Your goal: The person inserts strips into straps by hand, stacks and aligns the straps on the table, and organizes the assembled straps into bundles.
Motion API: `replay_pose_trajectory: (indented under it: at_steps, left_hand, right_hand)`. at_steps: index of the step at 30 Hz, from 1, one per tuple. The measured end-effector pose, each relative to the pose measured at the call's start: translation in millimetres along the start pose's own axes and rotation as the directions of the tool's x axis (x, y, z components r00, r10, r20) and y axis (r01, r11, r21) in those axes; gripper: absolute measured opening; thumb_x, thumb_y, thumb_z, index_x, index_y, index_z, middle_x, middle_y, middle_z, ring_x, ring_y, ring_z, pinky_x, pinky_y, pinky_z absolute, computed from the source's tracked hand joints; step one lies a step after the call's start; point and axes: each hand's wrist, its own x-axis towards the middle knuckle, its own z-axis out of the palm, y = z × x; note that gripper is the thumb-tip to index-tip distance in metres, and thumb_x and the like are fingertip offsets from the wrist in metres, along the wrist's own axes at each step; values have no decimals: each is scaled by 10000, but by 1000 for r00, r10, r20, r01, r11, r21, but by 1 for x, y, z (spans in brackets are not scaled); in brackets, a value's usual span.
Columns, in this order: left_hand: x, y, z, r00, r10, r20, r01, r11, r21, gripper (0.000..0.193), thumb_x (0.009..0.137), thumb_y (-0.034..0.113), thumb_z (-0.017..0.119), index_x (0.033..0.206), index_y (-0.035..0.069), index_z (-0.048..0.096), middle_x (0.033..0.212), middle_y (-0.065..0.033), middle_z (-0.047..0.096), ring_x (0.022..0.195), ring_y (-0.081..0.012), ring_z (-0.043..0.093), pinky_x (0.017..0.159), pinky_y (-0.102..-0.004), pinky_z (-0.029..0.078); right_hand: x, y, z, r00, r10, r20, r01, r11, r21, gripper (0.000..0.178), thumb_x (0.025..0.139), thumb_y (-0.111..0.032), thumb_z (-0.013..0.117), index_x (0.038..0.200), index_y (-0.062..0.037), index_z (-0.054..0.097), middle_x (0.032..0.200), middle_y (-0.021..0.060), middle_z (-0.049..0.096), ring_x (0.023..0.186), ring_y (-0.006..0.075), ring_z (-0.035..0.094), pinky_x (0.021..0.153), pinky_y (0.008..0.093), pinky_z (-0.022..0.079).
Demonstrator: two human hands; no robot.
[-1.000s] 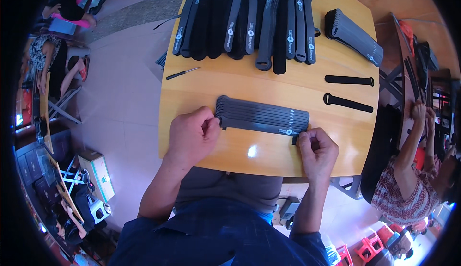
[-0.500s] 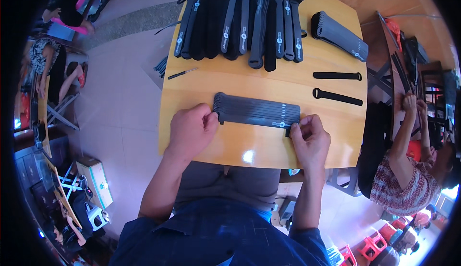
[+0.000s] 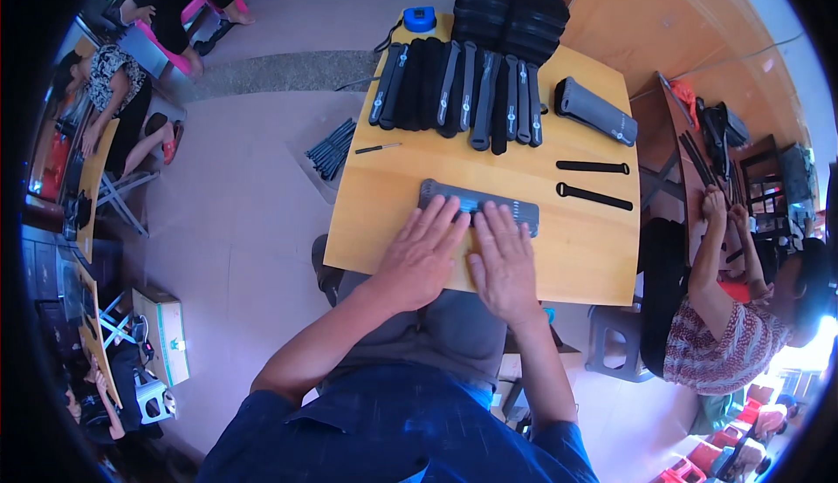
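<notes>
A fanned stack of grey straps (image 3: 520, 212) lies crosswise on the wooden table (image 3: 384, 239) in front of me. My left hand (image 3: 422, 252) rests with outstretched fingers on the stack's left and middle part. Beside it, my right hand (image 3: 504, 265) lies flat too, its fingers over the middle and right part. Both palms face down and cover much of the straps. Two single black straps (image 3: 594, 168) with looped ends lie apart to the right. Farther back stands a row of grey and black strap bundles (image 3: 467, 90).
Another grey strap bundle (image 3: 596, 112) lies at the table's right. A small screwdriver (image 3: 378, 148) is near the left edge. At the back are a blue tape measure (image 3: 419, 19) and a black strap pile (image 3: 506, 16). A person (image 3: 724, 335) works at a table on the right.
Both hands have left the ends of the strap stack and come together, with fingers now spread flat on top. The view has shifted, showing more of the table's far end.
</notes>
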Motion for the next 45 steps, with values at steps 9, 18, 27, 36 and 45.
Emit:
replay_pose_trajectory:
  at_steps: [9, 18, 27, 36, 45]
  left_hand:
    - [7, -6, 23, 990, 75, 122, -73, 997, -28, 844, 991, 471, 617, 1614, -10, 314, 1717, -189, 236, 1615, -329, 155, 1301, -497, 154]
    - [-6, -20, 9, 984, -28, 176, 20, 999, 48, 947, 981, 593, 590, 1658, 40, 226, 1750, -125, 168, 1626, -282, 117, 1308, -478, 119]
    - [-20, -39, -5, 976, -158, 150, 139, 982, 131, 926, 989, 592, 580, 1663, 64, 227, 1748, -105, 182, 1622, -310, 121, 1306, -503, 105]
    - [-22, -32, -11, 960, -255, 116, 247, 966, 79, 900, 987, 514, 630, 1636, 10, 263, 1721, -179, 221, 1606, -379, 145, 1290, -548, 132]
    - [24, -15, 1, 1000, -11, 16, 11, 1000, 7, 962, 959, 500, 666, 1643, -9, 220, 1730, -189, 187, 1619, -340, 127, 1302, -490, 139]
  right_hand:
    - [-16, 23, 4, 992, 47, 114, -41, 998, -53, 752, 1001, -412, 602, 1622, -66, 358, 1709, 163, 282, 1589, 353, 245, 1262, 562, 234]
    - [-40, 45, -3, 980, 184, 77, -173, 977, -125, 791, 1012, -569, 545, 1630, -108, 367, 1718, 147, 278, 1582, 362, 262, 1249, 594, 225]
    - [-42, 47, -3, 975, 206, 84, -195, 972, -130, 775, 1025, -582, 520, 1632, -125, 369, 1726, 138, 260, 1591, 354, 240, 1258, 595, 203]
    - [-44, 47, 1, 982, 186, 37, -180, 977, -112, 778, 1015, -580, 541, 1626, -125, 380, 1716, 142, 283, 1582, 356, 261, 1253, 605, 205]
    - [-42, 46, 0, 982, 186, 39, -181, 977, -117, 774, 1014, -569, 548, 1629, -134, 372, 1715, 138, 286, 1580, 353, 267, 1255, 596, 209]
